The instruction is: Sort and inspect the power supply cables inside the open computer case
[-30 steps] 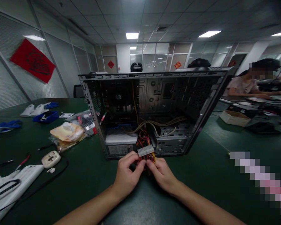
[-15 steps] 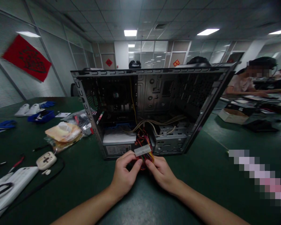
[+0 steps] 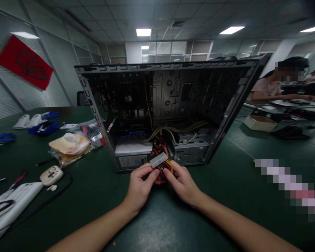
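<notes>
In front of me an open computer case (image 3: pixel 173 64) stands with its inside facing me. My left hand (image 3: pixel 141 182) and my right hand (image 3: pixel 182 182) both pinch a bundle of power supply cables (image 3: pixel 161 176), with red, yellow and black wires. A wide pale multi-pin connector (image 3: pixel 159 160) sticks up from the bundle, just above my thumbs. The wires run back into the case beside the power supply (image 3: pixel 132 161). White paper (image 3: pixel 133 146) lies on top of the power supply. My fingers hide part of the bundle.
On the left of the green table (image 3: pixel 157 220) lie a plastic-wrapped packet (image 3: pixel 69 145), a beige case (image 3: pixel 51 175), a white power strip (image 3: pixel 15 206), a blue tray (image 3: pixel 43 128) and gloves (image 3: pixel 1 139). A co-worker (image 3: pixel 273 85) sits at the right, behind a cardboard box (image 3: pixel 259 122).
The computer case looks tipped a little toward me, its top edge now hiding more of the background. Both hands keep hold of the cables, and the connector has shifted slightly up and left in view.
</notes>
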`<control>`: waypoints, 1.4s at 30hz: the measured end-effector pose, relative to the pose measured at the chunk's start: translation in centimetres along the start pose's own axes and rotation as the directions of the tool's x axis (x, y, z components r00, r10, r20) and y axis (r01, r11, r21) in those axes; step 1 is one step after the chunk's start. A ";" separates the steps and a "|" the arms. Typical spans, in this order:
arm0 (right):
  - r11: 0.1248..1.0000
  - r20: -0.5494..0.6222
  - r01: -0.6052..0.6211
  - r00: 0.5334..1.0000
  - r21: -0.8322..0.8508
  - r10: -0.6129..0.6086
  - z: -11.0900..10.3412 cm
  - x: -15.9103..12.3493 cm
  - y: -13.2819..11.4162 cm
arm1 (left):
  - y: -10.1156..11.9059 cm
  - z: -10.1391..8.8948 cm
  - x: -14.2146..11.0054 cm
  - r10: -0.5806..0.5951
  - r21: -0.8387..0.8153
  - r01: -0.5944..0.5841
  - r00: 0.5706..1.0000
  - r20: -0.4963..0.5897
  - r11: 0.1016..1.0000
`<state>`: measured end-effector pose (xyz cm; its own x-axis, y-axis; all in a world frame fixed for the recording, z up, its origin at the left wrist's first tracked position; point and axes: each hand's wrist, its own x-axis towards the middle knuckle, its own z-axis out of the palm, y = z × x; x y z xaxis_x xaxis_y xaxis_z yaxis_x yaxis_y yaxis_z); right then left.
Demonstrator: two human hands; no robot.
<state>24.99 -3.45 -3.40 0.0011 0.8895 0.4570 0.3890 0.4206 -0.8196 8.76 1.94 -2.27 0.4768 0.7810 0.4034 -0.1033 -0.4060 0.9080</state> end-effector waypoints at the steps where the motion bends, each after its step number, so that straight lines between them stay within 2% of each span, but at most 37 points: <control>1: 1.000 -0.002 -0.001 1.000 0.013 0.001 0.0 0.0 0.0 | 0.0 0.0 0.0 -0.009 0.004 0.009 1.000 0.004 1.000; 5: 1.000 -0.003 0.013 1.000 0.014 -0.013 -0.1 0.1 0.3 | -0.2 -0.1 0.1 -0.009 0.025 0.009 1.000 -0.002 1.000; 10: 0.996 0.017 0.052 0.999 -0.078 -0.050 -0.1 0.2 0.6 | -0.6 0.1 0.1 -0.035 -0.007 0.035 0.999 -0.030 0.999; 19: 0.998 0.018 0.017 1.000 -0.060 -0.016 0.0 0.3 0.1 | -0.5 -0.1 0.1 -0.033 -0.042 0.032 0.999 -0.021 0.999; 31: 0.991 -0.054 -0.015 0.998 -0.135 0.008 0.1 0.6 -0.1 | -0.7 0.1 0.1 0.020 0.088 -0.016 0.999 -0.040 0.996; 37: 0.990 -0.061 -0.027 0.998 -0.139 0.018 0.2 0.5 0.1 | -0.7 0.1 0.2 0.016 0.056 -0.014 1.000 -0.025 0.998; 42: 0.990 -0.053 -0.010 0.999 -0.142 0.003 0.0 0.4 0.2 | -0.2 0.2 0.4 -0.020 0.004 0.020 0.998 -0.056 1.000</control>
<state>25.10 -2.98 -3.34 0.0505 0.8799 0.4724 0.5159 0.3820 -0.7667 9.16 2.27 -2.32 0.4292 0.8141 0.3911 -0.0905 -0.3921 0.9155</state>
